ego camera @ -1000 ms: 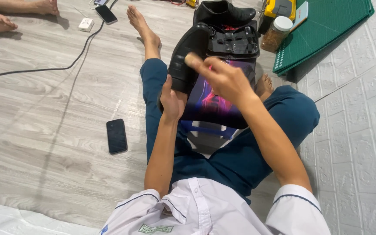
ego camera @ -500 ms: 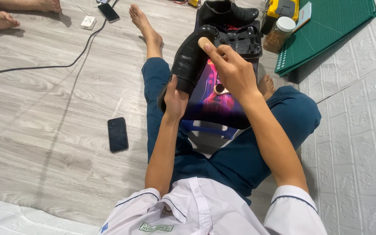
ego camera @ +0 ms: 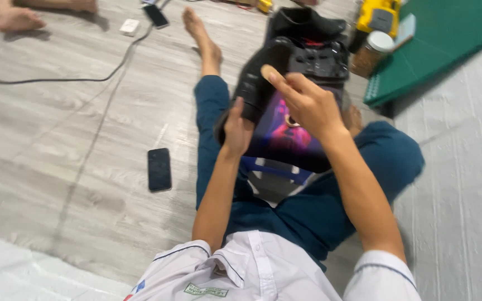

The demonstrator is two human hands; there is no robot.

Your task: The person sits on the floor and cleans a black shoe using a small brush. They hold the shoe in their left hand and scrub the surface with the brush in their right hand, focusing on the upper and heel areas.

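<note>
Shoe [ego camera: 263, 83] in the lap, black and glossy, and everything here hangs on how it lies between the 2 hands. Its long axis runs on a slant, from the lower end down by the left hand [ego camera: 236, 129] up and away toward the black toolbox [ego camera: 313, 58] beyond the knees. The left hand cups that lower end from beneath, fingers wrapped round it, so it is grasping the shoe and carries it. The right hand [ego camera: 308, 106] sits over the upper right side of the shoe, fingers bunched, and a small pale flat piece [ego camera: 269, 72] sticks out from its fingertips, touching or just off the leather; whether that piece is pinched firmly I cannot tell through the blur. So the shoe lies up and to the left of the right hand's grip, and the left hand is the one nearer its heel end. Beneath both hands lies a dark sheet with a pink and purple print [ego camera: 285, 139], spread over the teal trouser legs [ego camera: 319, 206]. A dark phone [ego camera: 159, 169] rests on the grey wood-look floor [ego camera: 57, 139], well apart to the left. A brown jar with a white lid [ego camera: 372, 53] stands just beside a green mat [ego camera: 436, 44] at the far right.
</note>
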